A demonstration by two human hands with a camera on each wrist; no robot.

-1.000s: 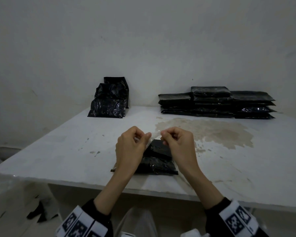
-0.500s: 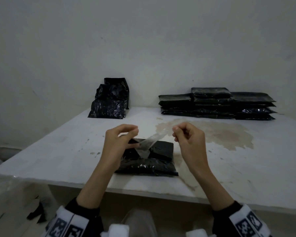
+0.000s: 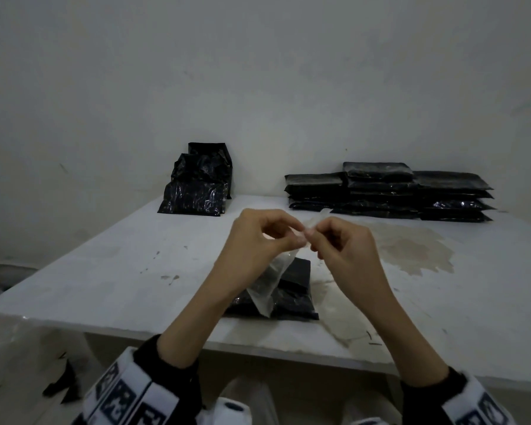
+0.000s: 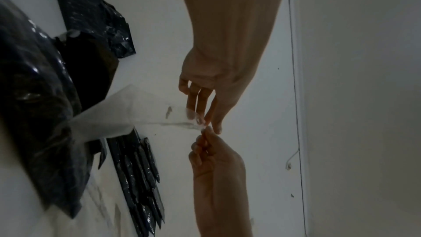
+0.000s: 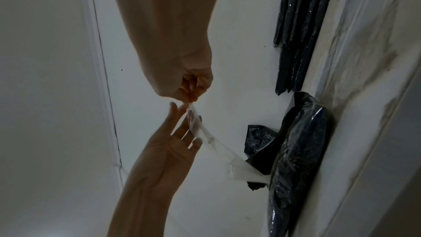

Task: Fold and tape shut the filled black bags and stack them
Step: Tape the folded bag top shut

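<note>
A filled black bag (image 3: 295, 289) lies flat near the table's front edge. A strip of clear tape (image 3: 270, 280) runs up from the bag's folded end to my two hands, which meet in the air above it. My left hand (image 3: 292, 237) pinches the tape's upper end between thumb and fingers. My right hand (image 3: 314, 237) pinches the same end from the other side, its other fingers curled. In the right wrist view the tape (image 5: 218, 143) lies along the left hand's fingers (image 5: 182, 123) and reaches the bag (image 5: 296, 150).
A low stack of flat taped black bags (image 3: 387, 191) sits at the back right by the wall. A pile of crumpled filled bags (image 3: 196, 185) leans on the wall at the back left. The white table (image 3: 105, 271) has a brown stain (image 3: 411, 250) on its right half.
Half a second ago my hands were apart with the tape stretched between them. They have come together and risen, and the tape now hangs down to the bag.
</note>
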